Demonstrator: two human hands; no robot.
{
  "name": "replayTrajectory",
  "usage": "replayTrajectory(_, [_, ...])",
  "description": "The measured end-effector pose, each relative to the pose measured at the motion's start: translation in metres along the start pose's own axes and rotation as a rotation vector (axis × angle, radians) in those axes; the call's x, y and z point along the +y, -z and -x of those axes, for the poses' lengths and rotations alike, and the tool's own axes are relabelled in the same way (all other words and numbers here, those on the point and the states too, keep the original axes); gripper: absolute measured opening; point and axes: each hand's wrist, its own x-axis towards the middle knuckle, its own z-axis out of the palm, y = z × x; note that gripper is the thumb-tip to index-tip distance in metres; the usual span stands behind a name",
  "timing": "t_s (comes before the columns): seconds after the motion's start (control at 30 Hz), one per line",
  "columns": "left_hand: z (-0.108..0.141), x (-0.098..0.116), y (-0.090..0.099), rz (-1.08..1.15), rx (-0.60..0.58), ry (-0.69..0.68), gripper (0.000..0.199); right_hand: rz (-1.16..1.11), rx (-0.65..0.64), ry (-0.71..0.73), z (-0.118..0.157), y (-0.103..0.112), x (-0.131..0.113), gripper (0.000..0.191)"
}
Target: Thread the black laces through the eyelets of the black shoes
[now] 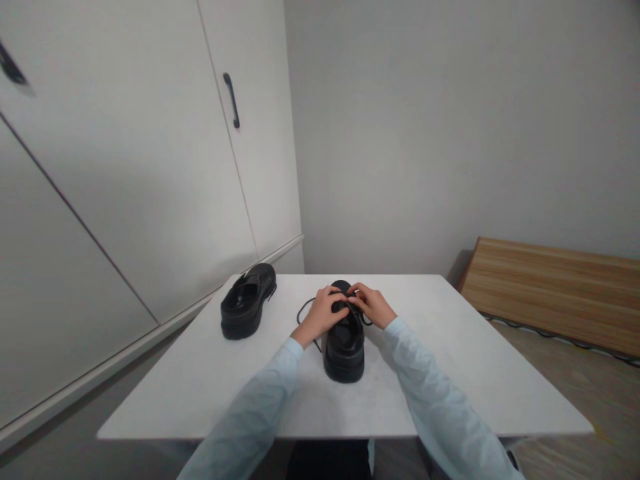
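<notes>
A black lace-up shoe (344,357) stands mid-table, heel toward me and toe away. Both hands are over its lacing area. My left hand (325,312) comes in from the left, its fingers bent and pinched together at the front of the opening. From the right, my right hand (371,305) has thumb and forefinger pinched on the black shoelace near the tongue. A loop of black lace (301,311) curves out left of the shoe, and its end lies beside my left wrist. What exactly the left fingertips grip is too small to tell.
Another black shoe (243,308) sits at the table's back left. The white table (450,393) meets white cabinets (150,133) on the left and stands before a grey wall (425,133). A wooden board (550,287) and a dark cable (550,335) are beyond the right edge.
</notes>
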Motion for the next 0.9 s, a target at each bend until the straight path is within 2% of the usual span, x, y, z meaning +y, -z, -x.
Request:
replayTrajectory(0.27, [0.0, 0.005, -0.003, -0.052, 0.029, 0.055, 0.014, 0.026, 0.0, 0.007, -0.001, -0.001, -0.002, 0.011])
replayTrajectory(0.5, [0.005, 0.011, 0.001, -0.076, 0.14, -0.008, 0.005, 0.016, 0.022, 0.014, -0.002, 0.003, 0.007, 0.018])
replayTrajectory(0.63, [0.008, 0.013, 0.004, -0.103, 0.17, -0.044, 0.005, -0.09, 0.062, 0.015, -0.001, 0.009, 0.013, 0.038])
replayTrajectory(0.77, [0.011, 0.013, 0.006, -0.105, 0.194, -0.061, 0.006, -0.266, -0.119, -0.041, 0.001, 0.009, 0.017, 0.074])
replayTrajectory(0.83, [0.011, 0.013, 0.006, -0.069, 0.213, -0.062, 0.005, -0.326, -0.205, -0.061, 0.002, 0.007, 0.017, 0.082])
replayTrajectory(0.9, [0.012, 0.013, 0.007, 0.002, 0.235, -0.052, 0.006, -0.355, -0.237, -0.077, 0.003, 0.005, 0.017, 0.085])
